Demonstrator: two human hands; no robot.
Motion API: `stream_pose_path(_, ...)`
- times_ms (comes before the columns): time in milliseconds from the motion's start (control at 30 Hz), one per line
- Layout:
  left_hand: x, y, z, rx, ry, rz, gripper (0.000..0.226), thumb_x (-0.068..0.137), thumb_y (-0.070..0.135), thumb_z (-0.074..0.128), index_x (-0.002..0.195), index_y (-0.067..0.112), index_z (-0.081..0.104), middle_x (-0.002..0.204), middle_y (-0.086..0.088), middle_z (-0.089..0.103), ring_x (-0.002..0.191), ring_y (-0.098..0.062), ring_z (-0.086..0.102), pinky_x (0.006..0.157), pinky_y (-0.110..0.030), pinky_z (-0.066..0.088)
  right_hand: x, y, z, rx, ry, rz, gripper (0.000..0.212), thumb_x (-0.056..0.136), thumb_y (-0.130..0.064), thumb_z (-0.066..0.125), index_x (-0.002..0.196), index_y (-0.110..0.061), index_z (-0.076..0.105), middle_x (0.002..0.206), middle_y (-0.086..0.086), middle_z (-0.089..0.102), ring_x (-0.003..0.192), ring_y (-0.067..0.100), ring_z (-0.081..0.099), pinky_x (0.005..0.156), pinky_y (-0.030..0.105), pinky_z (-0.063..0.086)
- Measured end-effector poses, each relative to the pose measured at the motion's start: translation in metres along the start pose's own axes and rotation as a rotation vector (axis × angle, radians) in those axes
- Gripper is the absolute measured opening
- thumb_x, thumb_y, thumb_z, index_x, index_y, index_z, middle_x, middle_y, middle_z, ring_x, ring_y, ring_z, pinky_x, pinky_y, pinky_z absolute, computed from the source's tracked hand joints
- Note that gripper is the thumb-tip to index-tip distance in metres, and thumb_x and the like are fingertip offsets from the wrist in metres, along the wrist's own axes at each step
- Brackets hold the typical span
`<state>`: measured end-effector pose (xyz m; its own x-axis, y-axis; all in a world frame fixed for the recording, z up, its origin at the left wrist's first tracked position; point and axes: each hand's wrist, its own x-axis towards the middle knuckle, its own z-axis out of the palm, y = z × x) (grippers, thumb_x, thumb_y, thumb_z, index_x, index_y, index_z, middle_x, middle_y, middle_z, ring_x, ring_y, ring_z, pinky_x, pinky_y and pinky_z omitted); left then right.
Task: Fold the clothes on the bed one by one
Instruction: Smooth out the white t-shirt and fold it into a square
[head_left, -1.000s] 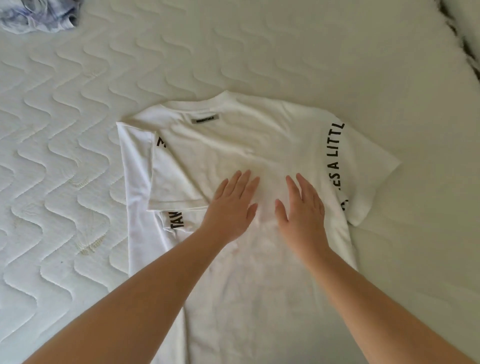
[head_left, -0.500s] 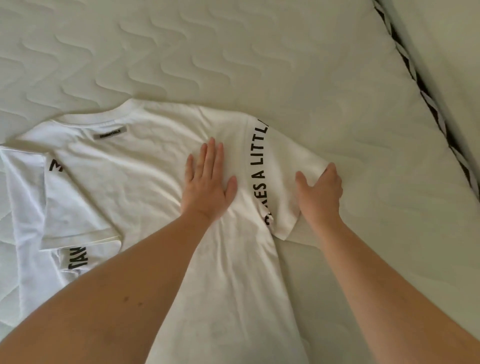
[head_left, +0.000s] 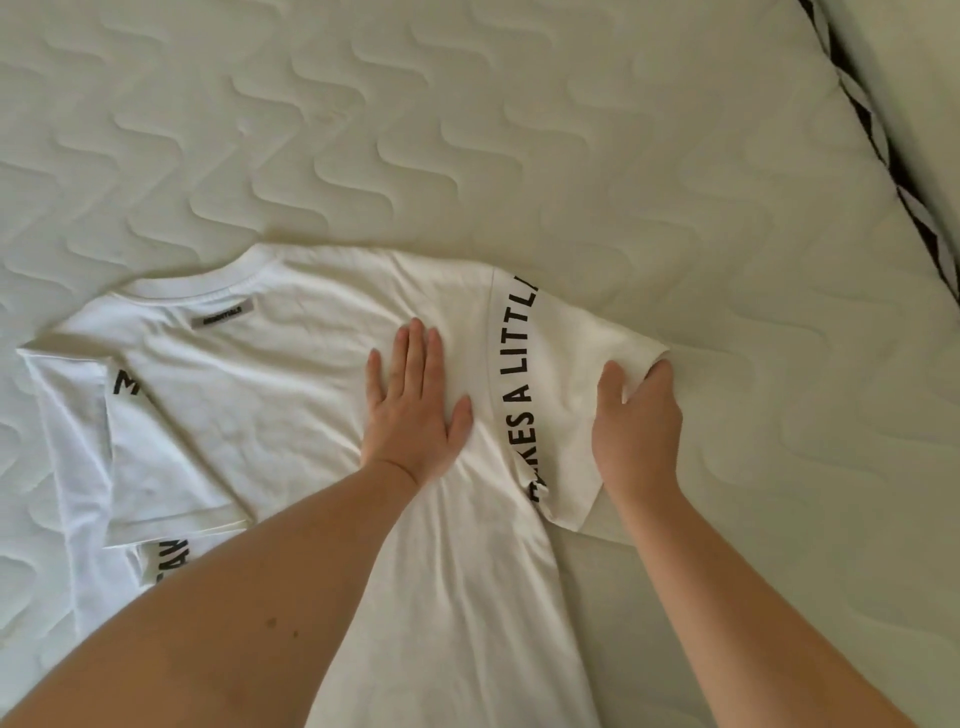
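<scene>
While left hand (head_left: 413, 415) presses T-shirt (head_left: 270, 395) flat, right hand (head_left: 636, 421) pinching sleeve (head_left: 587, 364).

Counts: one shirt, one mattress, two hands
One white cotton T-shirt with black lettering (head_left: 291, 405) is lying on one cream quilted mattress (head_left: 519, 130); two bare hands, left hand (head_left: 413, 410) and right hand (head_left: 636, 431), are showing.

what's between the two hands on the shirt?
Head view: the black lettering strip on the white T-shirt runs between the flat left hand and the right hand gripping the sleeve.
</scene>
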<state>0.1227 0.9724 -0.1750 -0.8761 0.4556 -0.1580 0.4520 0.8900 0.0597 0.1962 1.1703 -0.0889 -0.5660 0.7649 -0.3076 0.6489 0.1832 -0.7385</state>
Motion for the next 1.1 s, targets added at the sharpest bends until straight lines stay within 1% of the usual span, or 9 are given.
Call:
stream_pose_path(200,0.000,0.000,-0.001,-0.011,-0.015,-0.004,0.082,0.094,0.054,0.022,0.156,0.007,-0.005,0.164,-0.013,-0.006,0.152,-0.024,-0.010,0.121,-0.053,-0.003,-0.034,-0.034,-0.001,-0.175,-0.124,-0.234,0.028,0.104,-0.025,0.039,0.077,-0.020,0.035,0.050,-0.005,0.039,0.042,0.009,0.037,0.042,0.024,0.022)
stream_pose_path(367,0.002,-0.005,-0.019,-0.160,-0.132,0.018,0.077,0.087,0.046,0.006,0.155,0.016,-0.012,0.163,-0.002,-0.020,0.146,-0.011,-0.026,0.119,-0.043,-0.018,-0.068,-0.073,0.002,-0.177,-0.167,-0.318,0.016,0.104,-0.025,0.036,0.090,-0.019,0.037,0.051,-0.008,0.036,0.044,0.009,0.034,0.043,0.022,0.021)
stream_pose_path(433,0.006,-0.019,-0.036,-0.561,-0.198,0.005,0.061,0.095,0.034,0.009,0.156,0.031,0.012,0.166,0.006,0.000,0.147,-0.001,-0.013,0.120,-0.035,-0.012,-0.085,-0.086,0.009,-0.168,-0.183,-0.331,0.015,0.104,-0.025,0.034,0.098,-0.015,0.044,0.053,-0.011,0.035,0.045,0.008,0.032,0.047,0.026,0.022)
stream_pose_path(533,0.009,-0.042,-0.081,-1.489,-0.236,-0.334,0.042,0.099,0.017,0.037,0.120,0.038,0.066,0.129,0.012,0.063,0.122,-0.003,0.055,0.106,-0.029,0.035,-0.111,-0.103,0.026,-0.243,-0.244,-0.371,0.027,0.104,-0.025,0.033,0.121,-0.010,0.046,0.056,-0.013,0.035,0.047,0.007,0.035,0.057,0.029,0.028)
stream_pose_path(633,0.012,-0.070,-0.115,-1.771,-0.174,-0.625,0.045,0.082,-0.002,0.035,0.108,0.013,0.068,0.084,-0.004,0.073,0.072,-0.018,0.067,0.076,-0.030,0.050,-0.136,-0.123,0.053,-0.268,-0.313,-0.421,0.042,0.104,-0.027,0.031,0.145,-0.020,0.034,0.068,-0.011,0.051,0.068,0.021,0.061,0.061,0.030,0.033)
stream_pose_path(733,0.007,-0.100,-0.130,-1.859,-0.292,-0.653,0.034,0.093,0.013,0.037,0.097,0.012,0.071,0.081,-0.004,0.071,0.071,-0.018,0.065,0.075,-0.033,0.050,-0.157,-0.133,0.088,-0.263,-0.418,-0.454,0.054,0.105,-0.024,0.031,0.155,-0.026,0.012,0.113,0.003,0.066,0.095,0.024,0.065,0.067,0.029,0.043)
stream_pose_path(833,-0.006,-0.124,-0.128,-1.812,-0.457,-0.683,0.049,0.099,0.039,0.033,0.083,0.019,0.074,0.072,0.001,0.071,0.074,-0.017,0.065,0.075,-0.034,0.045,-0.175,-0.126,0.108,-0.155,-0.536,-0.380,0.061,0.104,-0.031,0.036,0.156,-0.030,0.004,0.125,-0.002,0.064,0.099,0.016,0.065,0.067,0.010,0.040)
stream_pose_path(967,-0.017,-0.133,-0.108,-1.555,-0.514,-0.785,0.057,0.091,0.066,0.043,0.117,0.020,0.067,0.110,-0.007,0.073,0.103,-0.027,0.068,0.093,-0.043,0.053,-0.182,-0.090,0.099,-0.200,-0.489,-0.438,0.067,0.099,-0.034,0.049,0.155,-0.028,0.014,0.146,-0.009,0.045,0.133,0.009,0.043,0.103,0.018,0.031)
stream_pose_path(1100,-0.030,-0.123,-0.088,-0.886,-0.334,-0.464,0.025,0.090,0.044,0.061,0.097,0.020,0.061,0.085,0.003,0.065,0.076,-0.018,0.061,0.060,-0.027,0.045,-0.175,-0.048,0.089,-0.614,-0.518,-0.561,0.085,0.091,-0.046,0.060,0.156,-0.022,0.011,0.150,-0.004,0.036,0.138,0.018,0.033,0.113,0.031,0.022)
